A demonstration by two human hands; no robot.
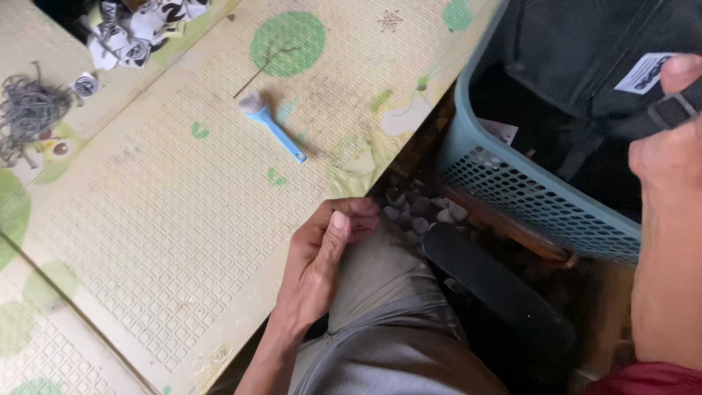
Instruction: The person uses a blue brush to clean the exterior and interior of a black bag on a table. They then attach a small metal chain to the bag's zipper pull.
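Note:
My left hand [325, 252] rests on my knee in grey trousers [387, 322], at the edge of a cream foam mat [183, 212]. Its fingers are curled in with the thumb laid along them, and nothing shows in it. My right hand [669, 153] is at the right edge, over a blue-grey plastic basket [526, 194]. Its thumb and fingers pinch a black strap [673, 110] of the black mesh bag [585, 44] that lies in the basket.
A small blue brush [272, 126] lies on the mat beyond my left hand. A tangle of grey thread [25, 110] sits far left, and black-and-white printed pieces [139, 29] lie at the top. A black bar [497, 292] and pebbles [424, 212] lie by my knee.

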